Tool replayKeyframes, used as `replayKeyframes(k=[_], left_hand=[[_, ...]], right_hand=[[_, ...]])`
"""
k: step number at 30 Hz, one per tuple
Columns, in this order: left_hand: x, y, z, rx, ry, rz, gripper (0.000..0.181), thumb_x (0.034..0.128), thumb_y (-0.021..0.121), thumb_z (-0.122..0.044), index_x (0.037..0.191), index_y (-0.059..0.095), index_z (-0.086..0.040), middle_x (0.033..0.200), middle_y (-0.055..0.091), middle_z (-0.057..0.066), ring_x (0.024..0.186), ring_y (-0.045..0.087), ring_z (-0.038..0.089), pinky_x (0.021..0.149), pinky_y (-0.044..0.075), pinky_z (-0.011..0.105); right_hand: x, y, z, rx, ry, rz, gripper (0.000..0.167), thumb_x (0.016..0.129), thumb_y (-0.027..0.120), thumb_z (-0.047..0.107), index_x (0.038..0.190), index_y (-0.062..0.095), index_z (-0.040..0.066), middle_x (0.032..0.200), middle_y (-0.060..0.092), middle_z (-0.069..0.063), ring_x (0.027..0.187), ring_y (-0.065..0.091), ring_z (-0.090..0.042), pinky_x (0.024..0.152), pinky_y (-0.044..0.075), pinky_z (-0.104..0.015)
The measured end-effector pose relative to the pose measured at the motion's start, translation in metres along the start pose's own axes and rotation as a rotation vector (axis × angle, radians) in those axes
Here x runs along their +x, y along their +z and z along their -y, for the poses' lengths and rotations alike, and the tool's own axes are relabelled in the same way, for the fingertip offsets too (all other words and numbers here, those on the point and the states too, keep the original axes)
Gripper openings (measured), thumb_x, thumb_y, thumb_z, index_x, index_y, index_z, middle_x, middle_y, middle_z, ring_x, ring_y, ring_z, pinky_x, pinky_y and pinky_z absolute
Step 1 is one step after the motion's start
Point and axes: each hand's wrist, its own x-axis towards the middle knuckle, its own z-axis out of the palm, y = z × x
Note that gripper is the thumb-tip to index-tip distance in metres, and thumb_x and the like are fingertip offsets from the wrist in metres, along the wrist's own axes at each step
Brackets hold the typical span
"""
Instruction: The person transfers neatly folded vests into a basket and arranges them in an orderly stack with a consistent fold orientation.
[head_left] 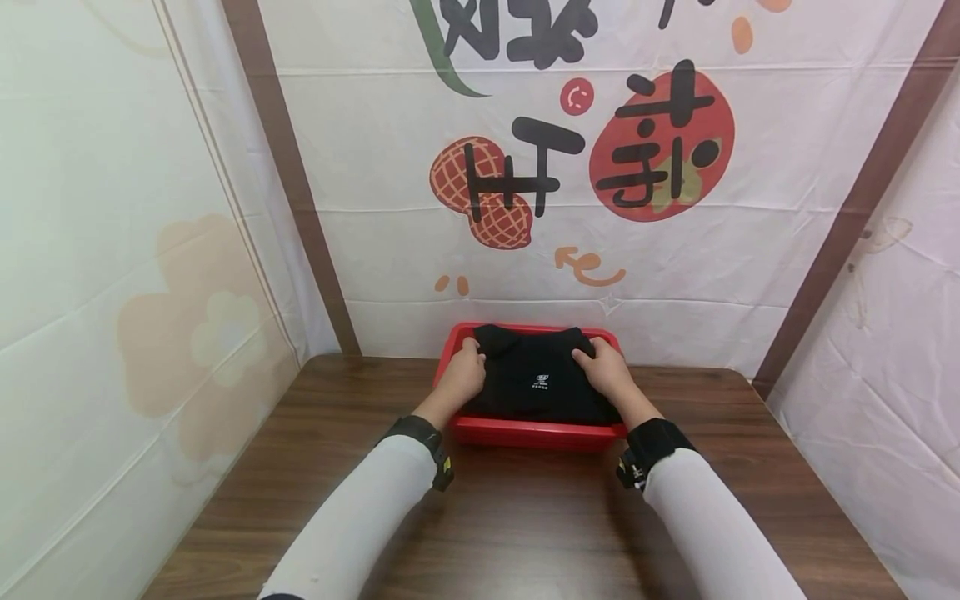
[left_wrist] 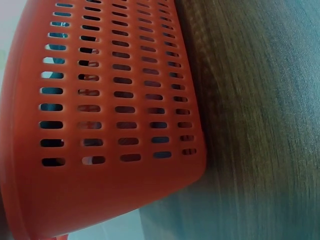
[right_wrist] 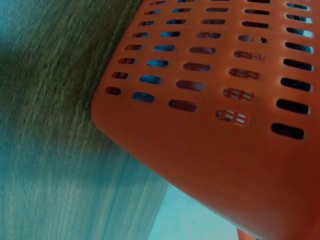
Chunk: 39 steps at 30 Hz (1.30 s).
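A folded black T-shirt point(head_left: 555, 400) with a small white print lies in a red plastic basket point(head_left: 536, 435), seen in the head view. At the basket's left side, my left hand point(head_left: 461, 375) pinches the shirt's left edge between thumb and fingers. On the opposite side my right hand point(head_left: 609, 372) grips the shirt's right edge in the same way. Both wrist views are filled by the slotted basket wall point(left_wrist: 100, 187), so neither hand nor shirt grip shows there. Through the slots, darker and bluish patches of the contents are visible.
The basket stands at the far edge of a brown wood-grain table point(head_left: 525, 517). Right behind it hangs a printed white cloth wall point(head_left: 675, 283). Another cloth wall point(head_left: 112, 250) borders the left, and a third point(head_left: 885, 400) the right.
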Motion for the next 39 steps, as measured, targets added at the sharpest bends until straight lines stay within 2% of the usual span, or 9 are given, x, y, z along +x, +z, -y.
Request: replayKeyframes(k=[5,9,15,22,31,39], left_hand=[[0.000,0.003,0.001,0.023,-0.007,-0.002,0.030,0.1072,0.049,-0.019,0.131,0.044,-0.002,0.094,0.067,0.018,0.095,0.070,0.031,0.085,0.056,0.046],[-0.001,0.006,0.001,0.028,-0.015,0.001,0.030,0.1069,0.051,-0.020,0.131,0.044,-0.002,0.098,0.067,0.017,0.096,0.070,0.030,0.087,0.057,0.046],[-0.001,0.009,0.001,0.049,-0.021,0.001,0.031,0.1068,0.051,-0.020,0.132,0.044,-0.002,0.101,0.067,0.018,0.098,0.070,0.030,0.088,0.057,0.046],[-0.001,0.011,0.001,0.066,-0.008,-0.009,0.030,0.1060,0.052,-0.017,0.130,0.045,0.000,0.100,0.068,0.020,0.099,0.071,0.033,0.089,0.057,0.047],[0.000,0.013,0.002,0.116,-0.082,0.043,0.041,0.1065,0.050,-0.020,0.141,0.039,-0.002,0.105,0.067,0.017,0.098,0.069,0.028,0.088,0.056,0.046],[-0.004,0.013,0.000,0.131,-0.102,0.055,0.044,0.1055,0.052,-0.020,0.144,0.038,-0.002,0.110,0.066,0.017,0.099,0.068,0.028,0.091,0.056,0.048]], right_hand=[[0.001,0.002,0.000,-0.065,-0.007,0.005,0.041,0.105,0.055,0.040,0.128,0.054,0.005,0.113,0.061,-0.017,0.098,0.056,-0.032,0.086,0.046,-0.045],[0.000,0.003,0.001,-0.101,-0.030,0.005,0.041,0.105,0.054,0.038,0.128,0.053,0.004,0.113,0.062,-0.019,0.098,0.057,-0.033,0.086,0.045,-0.047],[-0.002,0.006,0.004,-0.139,-0.011,0.015,0.038,0.105,0.054,0.036,0.126,0.051,0.004,0.114,0.061,-0.020,0.098,0.056,-0.034,0.086,0.045,-0.047],[-0.004,0.008,0.006,-0.172,0.029,0.023,0.043,0.105,0.055,0.037,0.134,0.048,0.005,0.131,0.060,-0.021,0.111,0.058,-0.035,0.097,0.046,-0.051],[-0.002,0.013,0.006,-0.264,0.062,0.048,0.056,0.104,0.056,0.036,0.147,0.040,0.003,0.146,0.055,-0.022,0.126,0.057,-0.037,0.107,0.045,-0.055],[-0.002,0.018,0.006,-0.320,0.093,0.061,0.060,0.105,0.056,0.036,0.151,0.036,0.003,0.147,0.054,-0.023,0.128,0.058,-0.037,0.101,0.048,-0.057]])
